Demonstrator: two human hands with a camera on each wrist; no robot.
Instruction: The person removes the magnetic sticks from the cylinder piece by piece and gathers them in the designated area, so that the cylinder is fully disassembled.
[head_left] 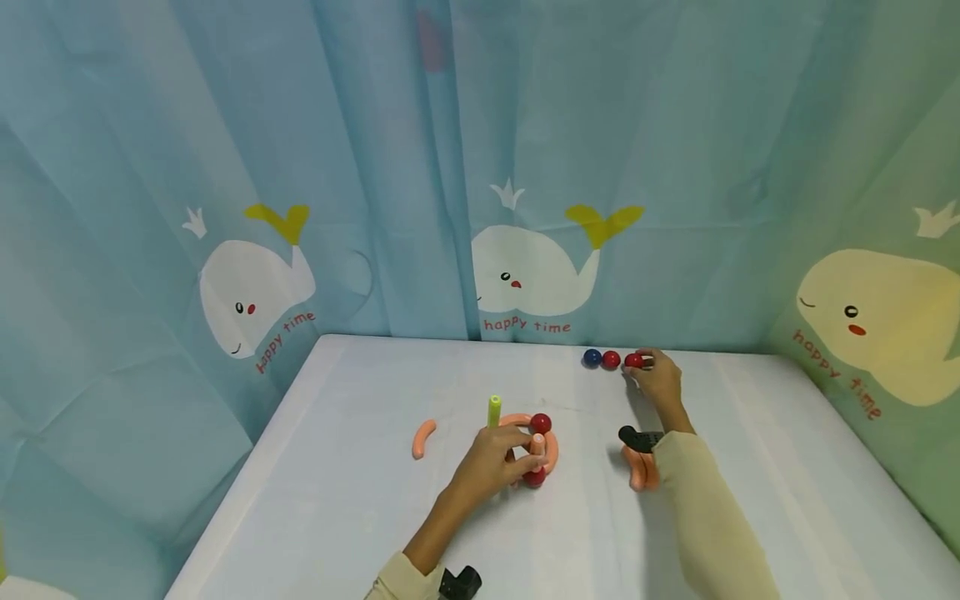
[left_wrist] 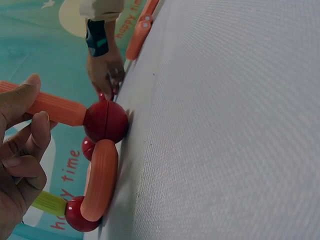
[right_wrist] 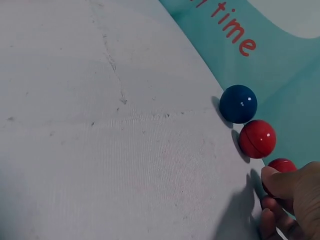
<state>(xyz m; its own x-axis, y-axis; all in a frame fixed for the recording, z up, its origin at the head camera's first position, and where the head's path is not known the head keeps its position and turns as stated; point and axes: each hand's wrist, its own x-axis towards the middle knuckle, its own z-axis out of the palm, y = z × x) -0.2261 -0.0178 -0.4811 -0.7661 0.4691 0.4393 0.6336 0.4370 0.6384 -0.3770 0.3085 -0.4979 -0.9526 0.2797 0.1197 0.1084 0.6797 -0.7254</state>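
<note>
My left hand (head_left: 487,462) pinches a straight orange rod (left_wrist: 62,108) between thumb and fingers. The rod stands up from a red ball (left_wrist: 106,121) low on the table, part of a ring of curved orange pieces (head_left: 552,454) and red balls. A green rod (head_left: 494,411) rises from another ball of this ring, behind the hand. At the table's back edge, my right hand (head_left: 660,383) pinches a red ball (right_wrist: 281,165), partly covered by the thumb. Beside it lie a second red ball (right_wrist: 257,139) and a dark blue ball (right_wrist: 238,104), in a row.
A single curved orange piece (head_left: 423,439) lies left of the ring. More curved orange pieces (head_left: 637,468) lie by the right sleeve, partly hidden under it. Behind the white table (head_left: 337,500) hangs a blue curtain (head_left: 675,275) with whale prints.
</note>
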